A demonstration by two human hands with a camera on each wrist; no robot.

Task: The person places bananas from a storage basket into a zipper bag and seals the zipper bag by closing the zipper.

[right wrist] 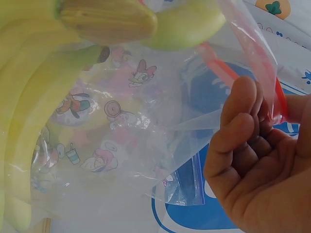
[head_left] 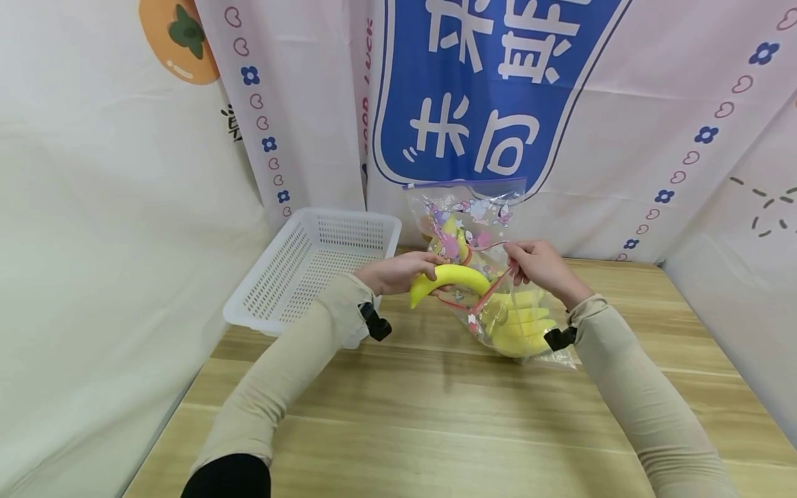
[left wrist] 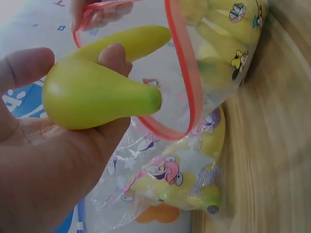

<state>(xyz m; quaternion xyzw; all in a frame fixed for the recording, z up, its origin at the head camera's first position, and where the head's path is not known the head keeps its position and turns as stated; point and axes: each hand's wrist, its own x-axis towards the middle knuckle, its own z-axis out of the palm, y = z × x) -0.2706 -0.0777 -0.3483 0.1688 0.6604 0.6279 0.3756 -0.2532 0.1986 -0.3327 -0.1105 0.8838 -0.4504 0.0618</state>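
My left hand [head_left: 401, 272] holds a single yellow banana [head_left: 461, 275] by one end, thumb on top. Its other end points right, into the mouth of a clear printed zip bag with a red rim [left wrist: 187, 73]. My right hand [head_left: 540, 266] pinches that red rim and pulls it up and to the right, so the mouth gapes. Inside this bag a bunch of bananas [head_left: 523, 332] rests low near the table. Behind it stands a second clear bag with a purple zip [head_left: 467, 185], with a yellow fruit [left wrist: 211, 196] showing inside.
A white perforated plastic basket [head_left: 249, 318] stands on the left, close beside my left forearm. The wood-grain table [head_left: 436, 429] runs back to a printed cloth [head_left: 623, 159] hanging right behind the bags. More cloth hangs along both sides.
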